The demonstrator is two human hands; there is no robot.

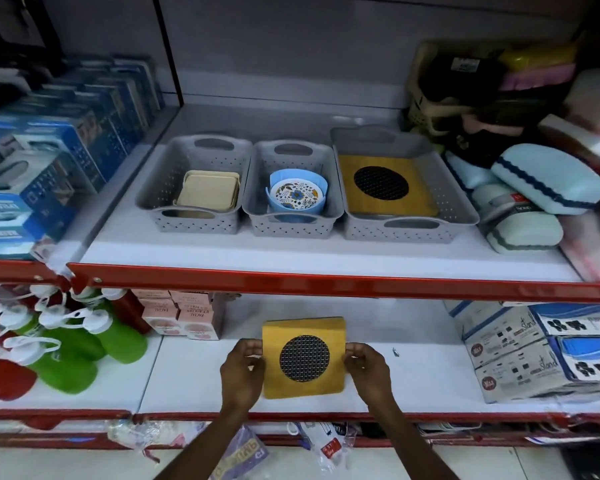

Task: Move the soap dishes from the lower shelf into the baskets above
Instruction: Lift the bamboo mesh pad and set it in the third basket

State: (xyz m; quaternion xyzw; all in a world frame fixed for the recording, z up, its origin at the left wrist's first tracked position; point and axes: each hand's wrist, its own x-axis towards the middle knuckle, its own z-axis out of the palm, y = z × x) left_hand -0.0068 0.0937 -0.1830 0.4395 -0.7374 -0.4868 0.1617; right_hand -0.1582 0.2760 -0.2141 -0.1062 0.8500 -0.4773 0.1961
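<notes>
A square wooden soap dish [303, 382] with a round black mesh centre stands tilted over the lower shelf. My left hand [242, 370] grips its left edge and my right hand [367, 368] grips its right edge. On the upper shelf stand three grey baskets. The left basket [153, 202] holds stacked beige square dishes [208, 188]. The middle basket [257, 206] holds blue round dishes [297, 195] with a floral top. The right basket [465, 202] holds another wooden dish [416, 199] with a black mesh centre.
A red shelf rail [326, 284] runs between the two shelves. Green and red hot-water bottles [70, 348] and pink boxes [184, 317] lie at lower left. Blue-white cartons [541, 351] stand at lower right. Blue boxes [49, 161] fill the upper left; pale blue cases [541, 181] the upper right.
</notes>
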